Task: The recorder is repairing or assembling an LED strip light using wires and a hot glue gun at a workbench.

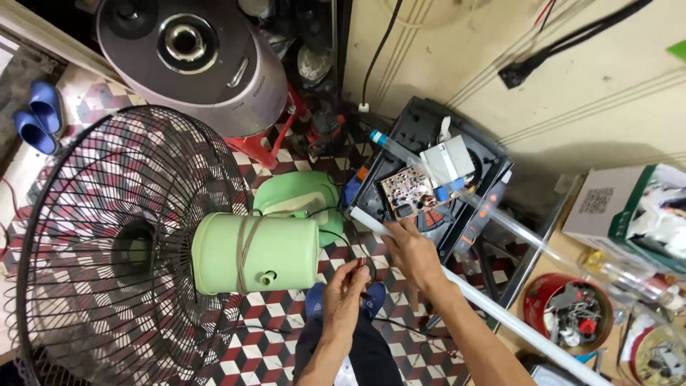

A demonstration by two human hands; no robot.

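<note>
The left hand (348, 289) has its fingers (355, 270) pinched shut on thin black wires (362, 266), low in the view and just right of the pale green plastic motor housing (256, 252) of a fan. The wires lie between the 2 hands, above a blue slipper (374, 299) on the red, white and black patterned tile floor (268, 322). A thin dark cord is wound around the housing, and a short stub sticks out near its lower edge. The fan's round black wire guard (107, 243) fills the left side.

The right hand (413, 251) rests with its fingers (394, 230) curled over a long white tube lamp (500, 311) that runs diagonally toward the lower right; whether they clamp it or only press on it I cannot tell. Just above that hand sits an opened black appliance casing (429, 132) with a brown circuit board (405, 191) and a white block-shaped part (449, 161) inside. A second, clear tube (514, 225) with a blue end cap crosses the casing.

At the right, a red round tin (534, 300) holds small metal parts, near a white and green cardboard box (614, 204). At the top stands a grey round appliance (193, 61), and 2 blue sandals (39, 114) lie far left.
</note>
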